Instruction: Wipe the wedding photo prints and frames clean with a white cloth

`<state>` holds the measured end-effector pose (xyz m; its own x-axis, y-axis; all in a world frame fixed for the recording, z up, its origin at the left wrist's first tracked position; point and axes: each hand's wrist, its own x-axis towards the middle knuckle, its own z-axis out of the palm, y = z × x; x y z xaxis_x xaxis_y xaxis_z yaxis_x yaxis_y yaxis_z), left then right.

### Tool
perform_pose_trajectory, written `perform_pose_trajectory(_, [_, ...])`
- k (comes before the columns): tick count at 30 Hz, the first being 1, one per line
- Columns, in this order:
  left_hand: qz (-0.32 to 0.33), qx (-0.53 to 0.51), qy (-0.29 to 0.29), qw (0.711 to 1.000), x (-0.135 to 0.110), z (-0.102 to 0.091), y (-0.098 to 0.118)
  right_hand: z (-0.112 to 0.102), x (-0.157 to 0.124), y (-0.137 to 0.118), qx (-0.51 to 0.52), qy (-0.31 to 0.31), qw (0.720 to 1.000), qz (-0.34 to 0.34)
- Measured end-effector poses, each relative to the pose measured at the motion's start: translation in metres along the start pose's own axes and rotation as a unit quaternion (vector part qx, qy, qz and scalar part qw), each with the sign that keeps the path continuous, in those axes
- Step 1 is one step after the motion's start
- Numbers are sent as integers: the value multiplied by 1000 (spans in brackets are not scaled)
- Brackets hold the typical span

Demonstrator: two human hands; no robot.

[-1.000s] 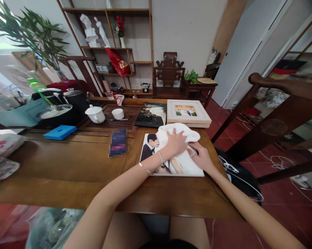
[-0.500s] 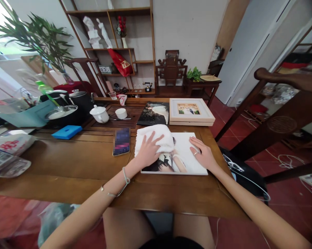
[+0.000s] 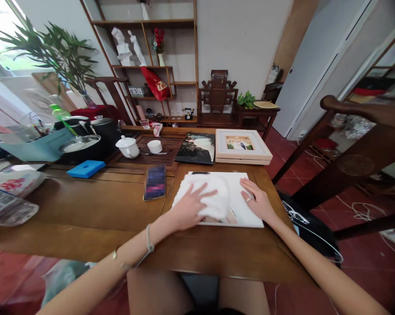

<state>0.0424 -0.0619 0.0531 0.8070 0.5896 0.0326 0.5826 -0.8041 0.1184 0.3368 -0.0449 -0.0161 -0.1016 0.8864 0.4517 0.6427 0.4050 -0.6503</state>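
Observation:
A large unframed photo print lies flat on the wooden table in front of me. A white cloth covers its left half. My left hand presses flat on the cloth, fingers spread. My right hand, wearing a ring, lies flat and open on the print's right edge, holding it down. A phone lies just left of the print.
Behind the print lie a dark photo and a white framed picture. A teapot, cup, blue box, pots and bags fill the left side. A wooden chair back stands to the right.
My left hand has dragged the cloth from the print's upper middle to its left side and then down towards me. My right hand has stayed at the right edge.

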Motion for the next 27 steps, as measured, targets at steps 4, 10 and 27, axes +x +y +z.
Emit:
perform_pose_trajectory(4, [-43, 28, 27, 998, 33, -6, -40, 0, 1, 0, 6, 4, 1000, -1])
perform_pose_trajectory(10, [-38, 27, 33, 998, 15, 2, -27, 1, 0, 0, 15, 14, 1000, 1])
perform_pose_trajectory(27, [-81, 47, 33, 995, 23, 1, -37, -1, 3, -2, 18, 4, 1000, 3])
